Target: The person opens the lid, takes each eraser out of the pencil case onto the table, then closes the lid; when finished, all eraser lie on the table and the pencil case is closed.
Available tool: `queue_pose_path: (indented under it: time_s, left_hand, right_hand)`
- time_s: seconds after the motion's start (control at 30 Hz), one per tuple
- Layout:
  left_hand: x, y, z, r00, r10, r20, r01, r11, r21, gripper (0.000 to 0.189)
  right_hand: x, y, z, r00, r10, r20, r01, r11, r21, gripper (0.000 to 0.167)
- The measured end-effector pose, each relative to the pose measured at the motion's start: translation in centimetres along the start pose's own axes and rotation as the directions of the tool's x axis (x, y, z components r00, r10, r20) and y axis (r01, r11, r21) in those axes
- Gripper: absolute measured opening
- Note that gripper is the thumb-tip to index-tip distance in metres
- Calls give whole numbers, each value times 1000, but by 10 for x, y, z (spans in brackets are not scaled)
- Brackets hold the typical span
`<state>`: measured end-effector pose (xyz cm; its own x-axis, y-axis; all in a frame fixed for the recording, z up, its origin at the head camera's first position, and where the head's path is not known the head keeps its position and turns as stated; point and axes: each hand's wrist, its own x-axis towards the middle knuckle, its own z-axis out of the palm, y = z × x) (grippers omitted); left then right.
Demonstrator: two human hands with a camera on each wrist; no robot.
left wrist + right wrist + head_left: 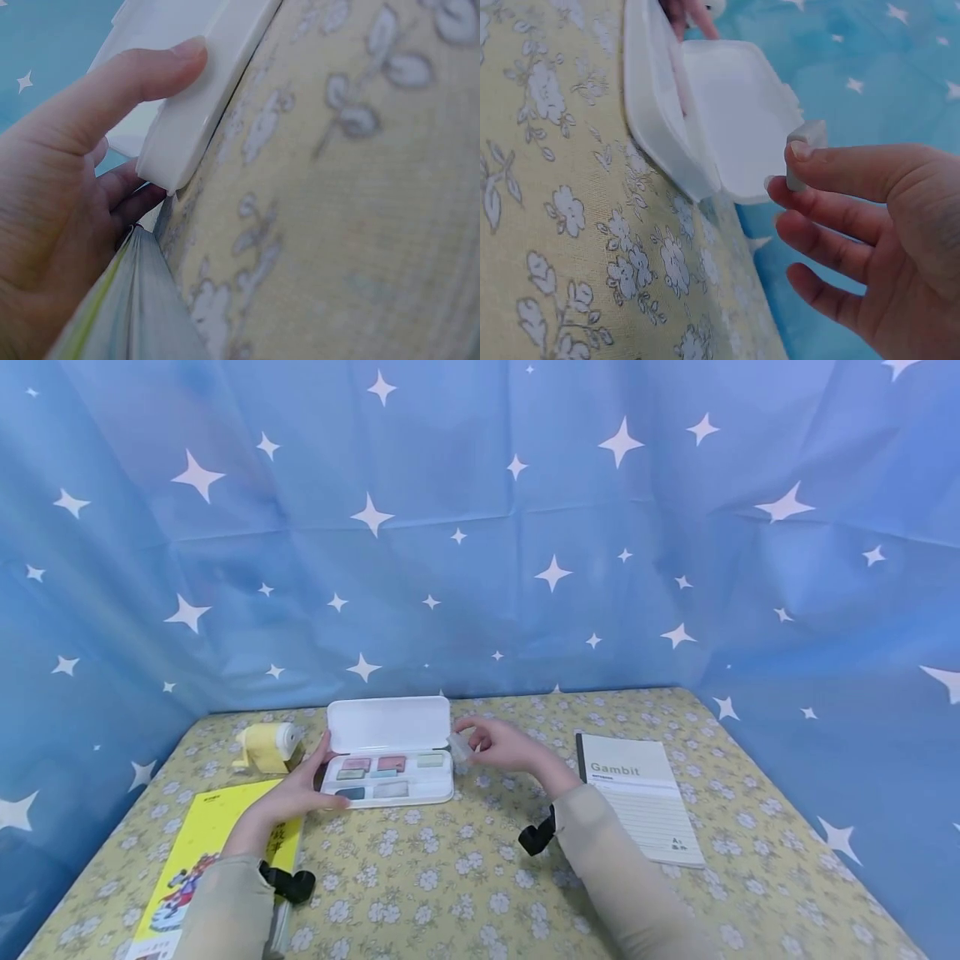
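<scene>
On flowered cloth (420,877): white case (390,724), which left hand (297,791) gripped, seemingly for steadiness; beside it, right hand (510,747) pinched pale block (814,133).

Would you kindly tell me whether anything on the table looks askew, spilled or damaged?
Nothing stands out as spilled or damaged. Small blocks sit inside the open white case, whose end the left hand grips; the right hand pinches another pale block beside it. The yellow book and notebook lie flat.

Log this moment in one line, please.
left hand: grips open white rectangular case | right hand: pinches small whitish block | block: outside case
</scene>
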<state>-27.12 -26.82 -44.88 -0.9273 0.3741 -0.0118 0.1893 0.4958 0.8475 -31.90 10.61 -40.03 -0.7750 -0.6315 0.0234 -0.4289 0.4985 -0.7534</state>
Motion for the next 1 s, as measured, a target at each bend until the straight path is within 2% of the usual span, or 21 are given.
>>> queue_pose_path:
  time_s: [0.23, 0.33, 0.53, 0.7, 1.0]
  left_hand:
    - [-2, 0, -1, 1000, 2, -2, -2, 1000, 9, 121]
    - [-2, 0, -1, 1000, -7, -8, 7, 1000, 3, 122]
    - [0, -3, -1, 1000, 14, -1, -14, 1000, 3, 122]
    - [0, -3, -1, 1000, 25, 3, -26, 1000, 1, 122]
    - [0, -4, -1, 999, 40, 6, -40, 999, 2, 121]
  right_hand:
    - [-10, 7, -1, 990, 59, -124, -52, 997, 55, 50]
    - [-11, 10, 0, 984, 74, -160, -61, 994, 86, 50]
    - [-12, 19, 2, 969, 112, -220, -86, 988, 127, 49]
    - [-13, 27, 3, 957, 156, -245, -118, 980, 163, 46]
    - [-10, 40, 10, 949, 182, -257, -161, 982, 101, 41]
